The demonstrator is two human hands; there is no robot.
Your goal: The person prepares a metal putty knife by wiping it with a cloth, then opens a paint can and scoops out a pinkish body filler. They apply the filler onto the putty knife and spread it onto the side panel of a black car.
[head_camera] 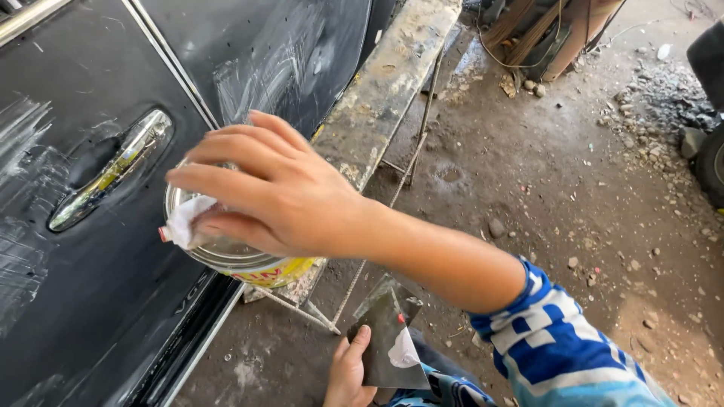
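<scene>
Right now, from the head camera, line by line:

Right hand: my right hand (279, 192) reaches across to the left, fingers pinched on a small white tube (179, 222) with a red cap end, holding it over the open tin.

Tin: a round metal can (249, 264) with a yellow label sits directly under my right palm; my hand covers most of its mouth, so I cannot tell what is inside.

Left hand: my left hand (348, 373), low and nearer to me than the right, grips a flat dark mixing plate (388, 339) by its edge; a white dab of filler (403, 353) lies on the plate.

Bench: the can rests on the near end of a rough, stained plank bench (385, 83) that runs away from my grip.

Car door: just left of my right hand stands a black car door (83, 301), sanded in pale streaks, with a chrome handle (113, 169).

Ground: right of my forearm lies a dirt floor (573, 196) scattered with small stones.
</scene>
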